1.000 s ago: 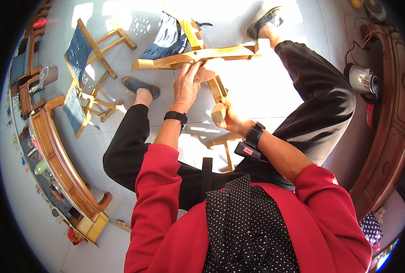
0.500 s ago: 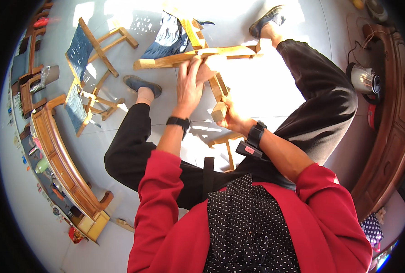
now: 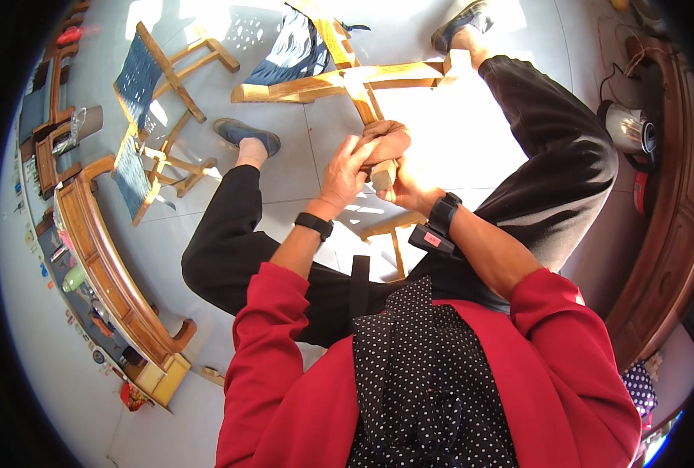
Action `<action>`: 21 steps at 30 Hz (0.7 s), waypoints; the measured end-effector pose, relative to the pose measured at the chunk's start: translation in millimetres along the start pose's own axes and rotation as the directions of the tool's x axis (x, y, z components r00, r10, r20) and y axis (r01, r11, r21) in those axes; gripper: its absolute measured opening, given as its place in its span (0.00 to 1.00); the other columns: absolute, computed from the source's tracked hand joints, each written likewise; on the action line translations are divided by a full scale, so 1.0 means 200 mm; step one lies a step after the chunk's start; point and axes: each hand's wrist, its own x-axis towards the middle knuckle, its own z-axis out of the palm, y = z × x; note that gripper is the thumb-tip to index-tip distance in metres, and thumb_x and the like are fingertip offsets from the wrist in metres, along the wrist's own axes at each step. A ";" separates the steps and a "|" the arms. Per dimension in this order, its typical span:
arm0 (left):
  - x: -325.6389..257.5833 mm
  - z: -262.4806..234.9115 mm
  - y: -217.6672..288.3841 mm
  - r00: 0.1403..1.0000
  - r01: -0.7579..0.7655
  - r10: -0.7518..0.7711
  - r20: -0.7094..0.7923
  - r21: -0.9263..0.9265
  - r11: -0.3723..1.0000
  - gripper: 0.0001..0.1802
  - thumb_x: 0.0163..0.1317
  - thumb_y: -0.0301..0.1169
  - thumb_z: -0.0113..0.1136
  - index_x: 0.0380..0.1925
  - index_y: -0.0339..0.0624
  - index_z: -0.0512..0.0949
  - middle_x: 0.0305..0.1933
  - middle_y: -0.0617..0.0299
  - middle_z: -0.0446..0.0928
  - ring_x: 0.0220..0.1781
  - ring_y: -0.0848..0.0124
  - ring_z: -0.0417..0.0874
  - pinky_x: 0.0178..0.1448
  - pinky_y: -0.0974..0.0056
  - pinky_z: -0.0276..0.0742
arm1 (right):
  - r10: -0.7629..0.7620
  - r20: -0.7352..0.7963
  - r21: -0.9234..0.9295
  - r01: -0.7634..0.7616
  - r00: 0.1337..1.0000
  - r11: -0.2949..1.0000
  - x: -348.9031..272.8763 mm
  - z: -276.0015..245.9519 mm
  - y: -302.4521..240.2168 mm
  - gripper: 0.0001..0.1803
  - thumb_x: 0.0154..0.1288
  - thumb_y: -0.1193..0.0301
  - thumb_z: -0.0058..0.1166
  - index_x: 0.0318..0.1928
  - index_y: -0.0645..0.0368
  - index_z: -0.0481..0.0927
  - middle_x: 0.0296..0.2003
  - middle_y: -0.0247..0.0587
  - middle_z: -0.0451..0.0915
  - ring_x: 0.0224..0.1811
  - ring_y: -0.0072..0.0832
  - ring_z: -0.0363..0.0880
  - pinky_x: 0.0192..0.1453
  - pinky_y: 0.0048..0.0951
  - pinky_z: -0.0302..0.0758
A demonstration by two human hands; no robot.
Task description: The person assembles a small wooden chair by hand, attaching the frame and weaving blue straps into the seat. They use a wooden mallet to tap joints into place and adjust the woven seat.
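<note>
A wooden folding stool [image 3: 327, 82] with a blue fabric seat [image 3: 291, 56] lies tilted in front of me, its crossed bars spread. One leg points back toward me and ends in a squared wooden tip [image 3: 384, 175]. My left hand [image 3: 342, 181] is closed on a brown, bendable piece [image 3: 389, 142], perhaps cloth or sandpaper, which is folded over that leg just beyond the tip. From the other side my right hand [image 3: 414, 187] grips the leg close to its end; some of its fingers are hidden behind the wood.
Two more folding stools with blue seats, one farther [image 3: 138, 82] and one nearer [image 3: 131, 181], stand on the left. Another wooden frame [image 3: 396, 248] shows below my hands. Wooden cabinets [image 3: 117, 273] line the left side and the right [image 3: 663, 234], with a kettle [image 3: 626, 129] by the right one.
My left hand has moved from beside the crossbar down and right onto the leg near its tip, carrying the brown piece. The right hand keeps hold of the leg.
</note>
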 end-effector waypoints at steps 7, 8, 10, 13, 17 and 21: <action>0.10 -0.17 0.02 0.995 0.076 -0.082 0.060 0.105 0.992 0.27 0.50 0.18 0.59 0.54 0.42 0.77 0.55 0.53 0.70 0.52 0.49 0.78 0.56 0.54 0.77 | 0.008 -0.036 -0.007 -0.008 0.999 1.000 0.02 0.01 0.00 0.23 0.81 0.49 0.24 0.49 0.50 0.69 0.33 0.33 0.77 0.28 0.28 0.80 0.24 0.29 0.79; 0.12 -0.17 0.04 0.995 0.055 -0.063 0.083 0.090 0.994 0.27 0.51 0.19 0.59 0.55 0.43 0.77 0.57 0.53 0.69 0.53 0.49 0.78 0.57 0.53 0.77 | 0.021 -0.061 0.011 -0.020 0.998 1.000 0.01 0.01 0.01 0.22 0.81 0.50 0.25 0.49 0.50 0.69 0.34 0.33 0.78 0.28 0.28 0.80 0.25 0.29 0.79; 0.14 -0.15 0.07 0.979 0.101 -0.115 0.167 0.090 0.991 0.27 0.53 0.20 0.61 0.56 0.45 0.77 0.60 0.53 0.66 0.54 0.49 0.78 0.59 0.52 0.76 | 0.023 -0.058 -0.003 -0.024 0.998 1.000 0.00 0.02 0.00 0.23 0.81 0.49 0.25 0.50 0.50 0.69 0.35 0.33 0.79 0.28 0.27 0.80 0.24 0.29 0.79; 0.15 -0.11 0.08 0.982 0.036 -0.044 0.183 0.047 0.998 0.28 0.54 0.22 0.62 0.58 0.47 0.76 0.62 0.51 0.63 0.55 0.48 0.76 0.60 0.51 0.75 | -0.009 -0.029 -0.009 0.009 1.000 1.000 -0.02 0.02 -0.01 0.25 0.80 0.48 0.25 0.49 0.50 0.72 0.33 0.33 0.80 0.27 0.25 0.79 0.23 0.27 0.78; 0.13 -0.08 0.02 0.989 -0.140 0.136 0.051 0.076 0.987 0.25 0.53 0.18 0.61 0.54 0.45 0.78 0.53 0.54 0.68 0.55 0.52 0.76 0.57 0.55 0.76 | -0.013 -0.005 -0.019 0.013 1.000 1.000 0.00 0.03 -0.01 0.23 0.81 0.49 0.26 0.47 0.51 0.72 0.30 0.33 0.78 0.26 0.26 0.78 0.23 0.27 0.76; 0.19 -0.12 -0.04 1.000 0.012 -0.009 -0.026 0.089 0.996 0.25 0.51 0.16 0.63 0.51 0.45 0.80 0.49 0.56 0.71 0.50 0.55 0.79 0.52 0.57 0.78 | 0.024 -0.125 -0.026 -0.028 0.992 0.999 0.02 0.03 0.02 0.23 0.81 0.50 0.28 0.44 0.52 0.72 0.31 0.35 0.78 0.27 0.28 0.78 0.26 0.31 0.77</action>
